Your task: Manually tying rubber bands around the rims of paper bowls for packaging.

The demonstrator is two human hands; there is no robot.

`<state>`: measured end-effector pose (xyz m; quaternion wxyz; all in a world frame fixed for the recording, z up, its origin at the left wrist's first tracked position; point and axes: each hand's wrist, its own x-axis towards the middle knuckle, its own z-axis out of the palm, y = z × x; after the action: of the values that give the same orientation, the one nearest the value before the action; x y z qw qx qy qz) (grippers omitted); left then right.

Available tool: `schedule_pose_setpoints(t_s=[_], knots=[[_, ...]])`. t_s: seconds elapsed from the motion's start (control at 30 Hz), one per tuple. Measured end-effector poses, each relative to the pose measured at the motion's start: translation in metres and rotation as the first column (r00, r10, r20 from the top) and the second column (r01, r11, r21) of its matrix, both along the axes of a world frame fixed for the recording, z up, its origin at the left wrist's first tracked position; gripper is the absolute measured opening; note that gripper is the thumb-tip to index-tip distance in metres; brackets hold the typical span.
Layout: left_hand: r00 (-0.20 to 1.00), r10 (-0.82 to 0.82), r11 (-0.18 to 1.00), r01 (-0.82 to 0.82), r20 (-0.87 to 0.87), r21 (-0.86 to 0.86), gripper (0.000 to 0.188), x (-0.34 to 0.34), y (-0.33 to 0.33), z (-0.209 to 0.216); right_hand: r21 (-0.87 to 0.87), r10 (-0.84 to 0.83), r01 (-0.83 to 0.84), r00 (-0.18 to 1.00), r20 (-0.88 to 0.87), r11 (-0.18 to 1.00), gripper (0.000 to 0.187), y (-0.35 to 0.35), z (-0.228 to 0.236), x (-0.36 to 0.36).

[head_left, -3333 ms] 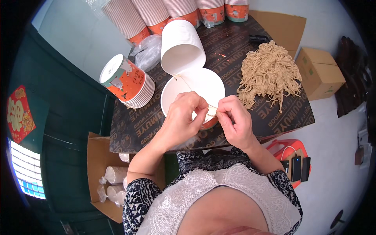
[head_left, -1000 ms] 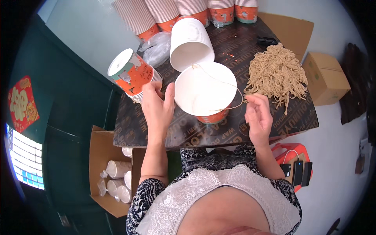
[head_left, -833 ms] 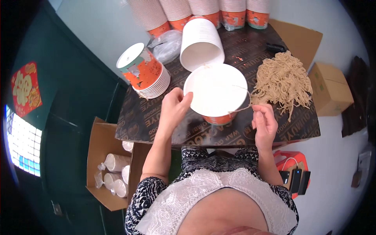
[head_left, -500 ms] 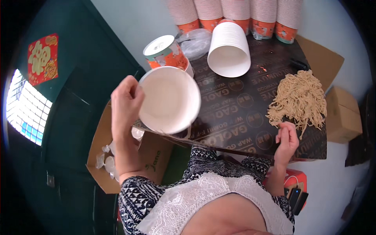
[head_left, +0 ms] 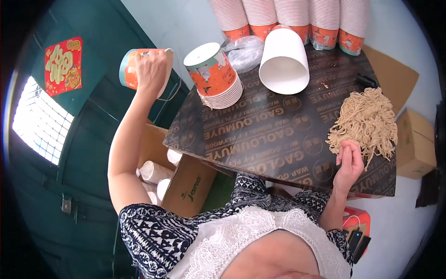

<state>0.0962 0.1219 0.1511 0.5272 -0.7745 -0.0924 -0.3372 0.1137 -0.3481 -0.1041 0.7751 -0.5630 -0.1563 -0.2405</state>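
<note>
Nearest are the person's white lace collar (head_left: 232,242) and black-and-white patterned sleeve (head_left: 153,232). Low on the right, a red stool (head_left: 367,225) carries dark devices (head_left: 357,242) and a white cable. Beside the worktop's left side, an open cardboard box (head_left: 197,183) holds white tubs (head_left: 155,172). The right hand (head_left: 350,166) is at the near edge of a loose pile of tan cord (head_left: 367,118), its fingers curled; I cannot tell whether that grip is pressed together on nothing or pinching a strand. The pile lies on the right part of the dark, printed worktop (head_left: 260,139), with a small black object (head_left: 367,80) just beyond it. A closed carton (head_left: 415,144) stands past the right edge. The left arm reaches out and away, and the left hand (head_left: 152,72) has its grip clasped on the wall of an orange and teal paper bucket (head_left: 129,70). The bucket is in the air left of the worktop, tipped sideways, its base to the left and its mouth to the right, with a cord handle (head_left: 174,94) hanging from it. Near it on the worktop stands an upturned stack of buckets (head_left: 213,76); farther back are crumpled clear plastic (head_left: 245,53), a white stack lying on its side (head_left: 284,72), and a row of tall bucket stacks (head_left: 291,16). A red poster (head_left: 63,66) hangs on the dark green surface at left.
</note>
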Motion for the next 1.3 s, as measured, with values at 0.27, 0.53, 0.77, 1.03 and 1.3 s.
schedule_pose_setpoints(t_s=[0.27, 0.53, 0.77, 1.03, 1.3], knots=[[0.988, -0.121, 0.985, 0.132, -0.099, 0.115, 0.007, 0.066, -0.021, 0.001, -0.006, 0.013, -0.013, 0.999, 0.044, 1.000, 0.016, 0.003, 0.010, 0.000], [0.948, 0.024, 0.980, 0.041, -0.318, 0.196, 0.008, 0.115, -0.109, -0.029, -0.142, 0.037, -0.025, 0.996, 0.083, 0.990, 0.013, 0.012, 0.023, -0.004], [0.910, -0.222, 0.922, 0.313, -0.351, 0.227, 0.014, 0.127, -0.096, -0.067, -0.331, 0.079, -0.014, 0.980, 0.185, 0.944, 0.013, 0.007, 0.042, -0.007], [0.790, -0.609, 0.769, 0.609, 0.068, -0.192, 0.019, 0.102, -0.090, -0.043, -0.589, 0.197, 0.031, 0.927, 0.319, 0.807, 0.010, 0.000, 0.078, 0.010], [0.964, -0.265, 0.735, 0.214, 0.017, -0.643, 0.054, 0.094, -0.069, -0.024, -0.799, 0.391, 0.000, 0.872, 0.294, 0.601, 0.005, 0.022, 0.055, 0.056]])
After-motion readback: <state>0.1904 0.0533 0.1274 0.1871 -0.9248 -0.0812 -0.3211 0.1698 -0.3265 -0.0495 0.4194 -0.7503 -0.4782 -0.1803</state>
